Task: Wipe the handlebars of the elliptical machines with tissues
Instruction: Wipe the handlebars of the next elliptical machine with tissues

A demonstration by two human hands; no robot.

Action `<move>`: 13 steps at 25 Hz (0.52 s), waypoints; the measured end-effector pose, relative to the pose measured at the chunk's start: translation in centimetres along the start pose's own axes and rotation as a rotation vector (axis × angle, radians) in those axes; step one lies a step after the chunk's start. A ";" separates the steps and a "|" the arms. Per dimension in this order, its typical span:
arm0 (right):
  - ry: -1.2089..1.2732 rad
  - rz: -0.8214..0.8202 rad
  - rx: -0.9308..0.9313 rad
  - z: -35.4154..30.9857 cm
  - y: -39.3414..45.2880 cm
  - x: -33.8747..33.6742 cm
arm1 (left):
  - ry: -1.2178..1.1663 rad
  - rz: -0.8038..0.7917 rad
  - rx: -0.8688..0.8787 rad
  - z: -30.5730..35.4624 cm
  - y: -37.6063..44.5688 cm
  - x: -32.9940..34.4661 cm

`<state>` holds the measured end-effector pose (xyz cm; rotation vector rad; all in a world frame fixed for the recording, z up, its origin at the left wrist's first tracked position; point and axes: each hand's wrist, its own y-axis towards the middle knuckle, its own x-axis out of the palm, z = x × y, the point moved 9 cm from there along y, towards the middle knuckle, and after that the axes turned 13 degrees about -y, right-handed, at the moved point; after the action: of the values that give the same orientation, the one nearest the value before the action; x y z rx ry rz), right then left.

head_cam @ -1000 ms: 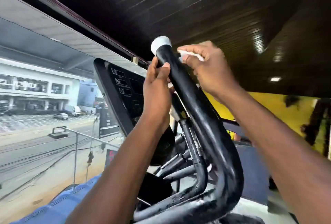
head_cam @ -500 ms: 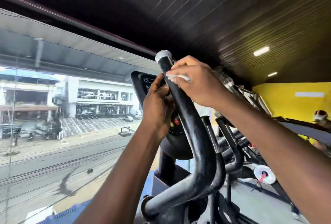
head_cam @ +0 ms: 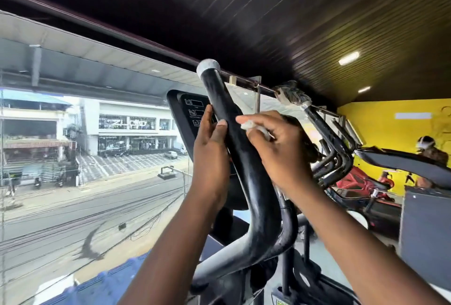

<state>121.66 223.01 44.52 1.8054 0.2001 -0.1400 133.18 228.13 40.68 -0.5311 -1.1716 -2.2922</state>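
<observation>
Head view had the right hand point(head_cam: 275, 151) pinching a tiny tissue point(head_cam: 251, 126) against the handlebar point(head_cam: 241, 155), left hand point(head_cam: 211, 155) gripping it just below the grey cap point(head_cam: 208, 66), so that scrap could've easily shredded or slipped out.

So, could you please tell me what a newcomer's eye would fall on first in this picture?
The black handlebar with its grey end cap rises through the middle. The left hand holds its left side, and the right hand presses a white tissue against its right side. A sunlit street fills the window on the left.
</observation>
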 end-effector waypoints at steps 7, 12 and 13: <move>0.590 -0.015 0.249 4.1 -5.6 1.6 | 0.259 0.050 0.069 -0.1 -4.3 1.6; 0.652 -0.020 0.179 4.3 -10.0 0.4 | 0.551 0.327 0.130 -1.0 -8.6 0.5; 0.697 -0.057 0.180 4.5 -10.7 0.3 | 0.705 0.365 0.231 -0.3 -9.5 0.7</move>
<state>119.75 221.12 33.22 1.9690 0.7506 0.4532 126.96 232.41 34.96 0.1460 -0.8705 -1.7644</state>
